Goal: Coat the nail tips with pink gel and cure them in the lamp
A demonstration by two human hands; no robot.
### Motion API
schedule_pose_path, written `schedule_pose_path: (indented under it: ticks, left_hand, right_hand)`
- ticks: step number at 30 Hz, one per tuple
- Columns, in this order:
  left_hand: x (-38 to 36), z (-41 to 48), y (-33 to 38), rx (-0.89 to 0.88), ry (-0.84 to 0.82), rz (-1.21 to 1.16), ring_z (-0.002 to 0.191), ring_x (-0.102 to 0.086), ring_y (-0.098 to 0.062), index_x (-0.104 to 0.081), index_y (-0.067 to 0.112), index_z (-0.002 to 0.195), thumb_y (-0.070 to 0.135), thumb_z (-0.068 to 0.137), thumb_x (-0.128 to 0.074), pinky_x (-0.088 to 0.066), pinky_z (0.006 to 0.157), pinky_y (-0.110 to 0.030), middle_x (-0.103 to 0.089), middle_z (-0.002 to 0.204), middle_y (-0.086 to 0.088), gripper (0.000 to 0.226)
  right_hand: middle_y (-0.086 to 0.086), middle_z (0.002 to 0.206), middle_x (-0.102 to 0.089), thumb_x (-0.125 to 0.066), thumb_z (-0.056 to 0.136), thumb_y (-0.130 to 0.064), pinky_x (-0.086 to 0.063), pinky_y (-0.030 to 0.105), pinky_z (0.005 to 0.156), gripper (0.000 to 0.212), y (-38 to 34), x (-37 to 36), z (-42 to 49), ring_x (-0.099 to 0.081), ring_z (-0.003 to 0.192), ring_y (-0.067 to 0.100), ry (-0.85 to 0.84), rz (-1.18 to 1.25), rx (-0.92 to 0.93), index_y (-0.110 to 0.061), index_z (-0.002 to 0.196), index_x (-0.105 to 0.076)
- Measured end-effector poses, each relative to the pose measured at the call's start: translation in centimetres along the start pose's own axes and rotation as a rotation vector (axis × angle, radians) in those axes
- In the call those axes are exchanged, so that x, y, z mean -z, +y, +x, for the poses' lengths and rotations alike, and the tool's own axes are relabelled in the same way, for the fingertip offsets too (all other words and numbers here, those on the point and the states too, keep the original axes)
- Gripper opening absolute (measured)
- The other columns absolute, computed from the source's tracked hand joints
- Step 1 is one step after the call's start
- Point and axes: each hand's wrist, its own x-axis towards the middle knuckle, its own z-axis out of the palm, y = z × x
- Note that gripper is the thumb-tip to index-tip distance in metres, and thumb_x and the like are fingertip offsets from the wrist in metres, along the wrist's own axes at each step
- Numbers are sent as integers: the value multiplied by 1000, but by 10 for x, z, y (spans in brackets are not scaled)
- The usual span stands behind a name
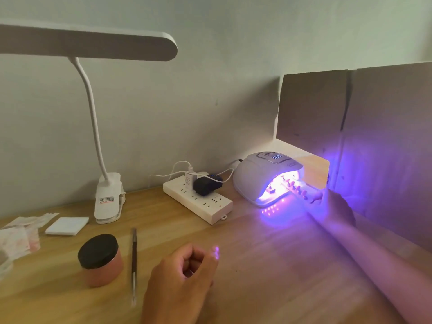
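Left hand (pixel 184 277) fingers curled, empty, lidded pink gel jar (pixel 100 260), right hand (pixel 336 206) seemingly pinching nail-tip strip (pixel 295 186) inside lit lamp (pixel 254 176)

a pale wall (pixel 233 66) backs the wooden desk (pixel 268 272); a white clip lamp (pixel 108 195) stands at ten o'clock, brown cardboard (pixel 378 108) at two.

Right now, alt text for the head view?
The right hand holds a rack of nail tips in the mouth of the violet-lit curing lamp. The left hand rests curled on the table near a closed pink gel jar and a brush.
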Motion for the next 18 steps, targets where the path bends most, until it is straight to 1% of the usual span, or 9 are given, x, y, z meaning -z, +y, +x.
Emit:
schedule_pose_path:
  ticks: [3, 5, 7, 10, 12, 13, 15, 17, 18]
  left_hand:
    - [0, -1, -1, 2, -7, 7, 55, -59, 0, -67, 24, 65, 59, 73, -60, -38, 54, -11, -68, 56, 8, 36]
    - [-1, 0, -1, 2, -10, 3, 54, -58, 0, -68, 24, 65, 57, 75, -62, -38, 54, -9, -68, 57, 7, 34]
    - [0, 0, -1, 5, -18, -5, 53, -57, 1, -68, 23, 66, 56, 75, -62, -38, 54, -10, -68, 57, 7, 35]
    - [0, 0, -1, 1, -36, 12, 54, -59, 0, -68, 22, 66, 56, 74, -62, -38, 54, -11, -68, 56, 8, 36]
    - [1, 1, -1, 5, -48, 11, 53, -59, -1, -68, 22, 66, 55, 76, -63, -39, 55, -9, -68, 56, 7, 34]
    - [0, 1, -1, 9, -52, 16, 52, -58, -1, -68, 23, 66, 55, 76, -63, -39, 55, -9, -68, 56, 7, 34]
    - [0, 1, -1, 7, -49, 29, 51, -57, 0, -67, 27, 67, 57, 77, -63, -38, 53, -11, -68, 56, 9, 31]
    - [1, 0, 1, 1, -52, 43, 50, -55, 1, -66, 37, 71, 58, 77, -61, -38, 54, -15, -68, 57, 10, 23]
    - [1, -1, 2, -2, -56, 56, 50, -54, 1, -65, 41, 72, 58, 78, -61, -38, 54, -16, -68, 57, 10, 18]
  right_hand:
    - [7, 80, -71, -70, 85, -44, -40, 32, 60, 37, 4, 10, -12, -63, 77, 32, 19, 38, 38, -24, 59, -53]
    - [-4, 67, -68, -72, 83, -47, -35, 28, 54, 36, 5, 15, -18, -58, 68, 26, 18, 51, 45, -24, 59, -57]
    - [-8, 69, -67, -70, 83, -51, -37, 29, 56, 34, 8, 18, -21, -59, 73, 25, 20, 5, 65, -23, 65, -61]
    - [-2, 85, -71, -64, 85, -55, -43, 32, 67, 33, 16, 19, -22, -64, 92, 29, 16, -90, 94, -25, 72, -60]
    - [0, 89, -68, -65, 84, -52, -44, 31, 69, 28, 19, 21, -22, -64, 98, 29, 11, -119, 87, -28, 71, -57]
    - [-1, 86, -66, -66, 82, -51, -44, 31, 69, 28, 20, 21, -22, -65, 97, 29, 3, -127, 70, -29, 68, -57]
    - [-5, 77, -63, -68, 79, -51, -46, 31, 68, 30, 21, 22, -22, -66, 86, 28, -6, -130, 40, -25, 65, -62]
    - [-3, 70, -62, -68, 78, -51, -47, 30, 64, 36, 18, 22, -24, -64, 74, 28, -9, -140, 9, -17, 66, -67]
    - [-2, 68, -61, -67, 78, -50, -48, 30, 63, 38, 16, 22, -24, -64, 72, 28, -13, -145, -4, -14, 67, -68]
